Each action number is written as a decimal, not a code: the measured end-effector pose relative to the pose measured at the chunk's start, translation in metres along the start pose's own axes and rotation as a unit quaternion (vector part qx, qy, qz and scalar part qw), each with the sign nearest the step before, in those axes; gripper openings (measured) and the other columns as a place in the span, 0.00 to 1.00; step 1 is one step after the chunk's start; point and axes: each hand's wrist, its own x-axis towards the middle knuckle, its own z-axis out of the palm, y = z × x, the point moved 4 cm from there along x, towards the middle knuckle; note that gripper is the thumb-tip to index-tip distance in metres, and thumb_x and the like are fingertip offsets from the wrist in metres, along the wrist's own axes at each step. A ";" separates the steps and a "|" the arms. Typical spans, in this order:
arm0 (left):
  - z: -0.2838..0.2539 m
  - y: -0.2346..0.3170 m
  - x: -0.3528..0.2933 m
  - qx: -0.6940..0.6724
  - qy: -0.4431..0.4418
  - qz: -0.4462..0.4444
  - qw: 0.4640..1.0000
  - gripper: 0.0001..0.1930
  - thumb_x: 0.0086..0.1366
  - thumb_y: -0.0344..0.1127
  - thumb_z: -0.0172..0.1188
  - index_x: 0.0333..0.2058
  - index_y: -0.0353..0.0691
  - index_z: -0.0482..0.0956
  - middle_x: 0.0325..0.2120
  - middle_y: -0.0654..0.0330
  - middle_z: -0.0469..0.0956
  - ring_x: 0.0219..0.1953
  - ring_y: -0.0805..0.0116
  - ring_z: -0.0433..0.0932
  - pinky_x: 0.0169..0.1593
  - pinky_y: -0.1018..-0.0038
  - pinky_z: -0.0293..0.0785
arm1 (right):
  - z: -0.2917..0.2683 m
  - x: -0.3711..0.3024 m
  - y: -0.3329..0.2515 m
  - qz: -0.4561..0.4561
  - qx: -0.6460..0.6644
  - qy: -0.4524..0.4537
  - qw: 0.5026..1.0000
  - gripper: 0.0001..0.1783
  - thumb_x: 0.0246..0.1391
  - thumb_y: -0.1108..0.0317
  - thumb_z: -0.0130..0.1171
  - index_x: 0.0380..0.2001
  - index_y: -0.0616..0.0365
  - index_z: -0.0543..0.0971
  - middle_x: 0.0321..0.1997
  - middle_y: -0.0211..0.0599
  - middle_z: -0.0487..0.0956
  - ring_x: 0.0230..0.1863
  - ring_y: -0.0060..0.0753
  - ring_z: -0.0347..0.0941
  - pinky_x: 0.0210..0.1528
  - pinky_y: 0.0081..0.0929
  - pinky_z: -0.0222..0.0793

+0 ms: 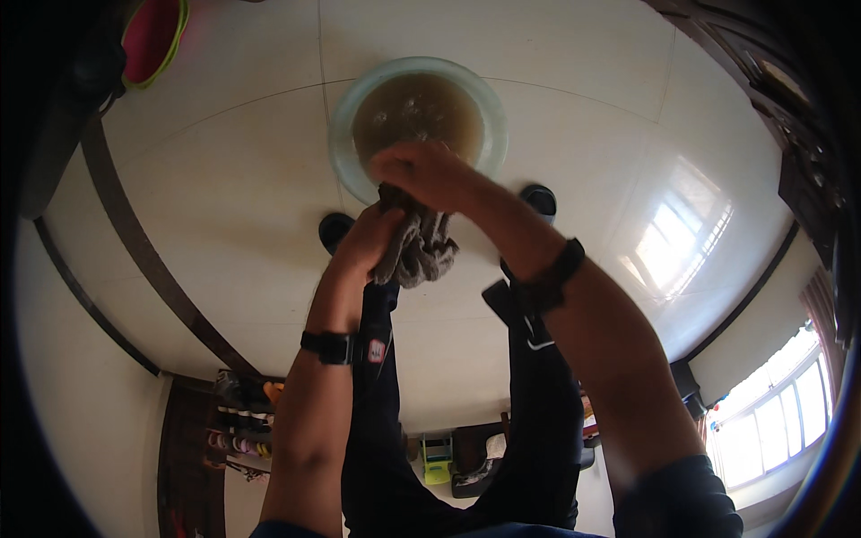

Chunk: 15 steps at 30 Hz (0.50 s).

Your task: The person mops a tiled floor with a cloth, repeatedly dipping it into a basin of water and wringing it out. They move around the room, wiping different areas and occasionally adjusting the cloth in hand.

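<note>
A bunched grey-brown cloth (421,253) hangs from my two hands over the near rim of a pale basin (342,143). Murky brown water (430,112) with some bubbles or splashes fills the basin. My left hand (373,235) is closed round the lower left part of the cloth. Higher up and to the right, my right hand (430,175) grips the cloth's upper end, its fingers closed above the water. The fingertips of both hands are partly hidden.
The basin stands on pale floor tiles (242,170) between my dark shoes (336,231). A pink and green tub (154,43) is at the far left. Along the right stands dark carved furniture (798,143). Shelves of shoes (242,421) lie at lower left, a bright window (776,421) at lower right.
</note>
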 end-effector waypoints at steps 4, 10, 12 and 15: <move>-0.006 0.007 -0.018 0.024 -0.035 0.003 0.999 0.26 0.76 0.39 0.54 0.65 0.27 0.70 0.53 0.54 0.82 0.50 0.68 0.83 0.55 0.68 0.81 | -0.001 0.028 0.036 0.115 0.079 -0.139 0.981 0.34 0.63 0.33 0.56 0.49 0.51 0.89 0.51 0.42 0.86 0.54 0.46 0.80 0.63 0.39 0.71; 0.002 0.012 -0.024 -0.063 -0.040 0.041 0.996 0.27 0.77 0.41 0.54 0.67 0.28 0.69 0.57 0.51 0.80 0.56 0.64 0.82 0.60 0.66 0.80 | -0.010 0.007 0.061 0.281 0.274 -0.121 0.912 0.45 0.63 0.21 0.50 0.45 0.56 0.88 0.46 0.37 0.87 0.49 0.33 0.81 0.54 0.35 0.77; 0.011 0.013 -0.018 -0.088 -0.022 0.069 0.993 0.25 0.76 0.41 0.52 0.63 0.28 0.73 0.52 0.53 0.82 0.52 0.66 0.82 0.54 0.68 0.81 | -0.014 0.000 0.061 0.296 0.341 -0.107 0.886 0.46 0.63 0.21 0.50 0.49 0.57 0.86 0.47 0.38 0.87 0.48 0.32 0.82 0.52 0.35 0.78; 0.017 0.013 -0.002 -0.153 0.011 0.076 0.985 0.25 0.75 0.41 0.52 0.61 0.28 0.74 0.50 0.53 0.82 0.49 0.67 0.82 0.52 0.70 0.81 | -0.020 -0.010 0.064 0.317 0.418 -0.120 0.843 0.46 0.60 0.21 0.57 0.53 0.58 0.84 0.48 0.38 0.86 0.49 0.31 0.83 0.55 0.34 0.79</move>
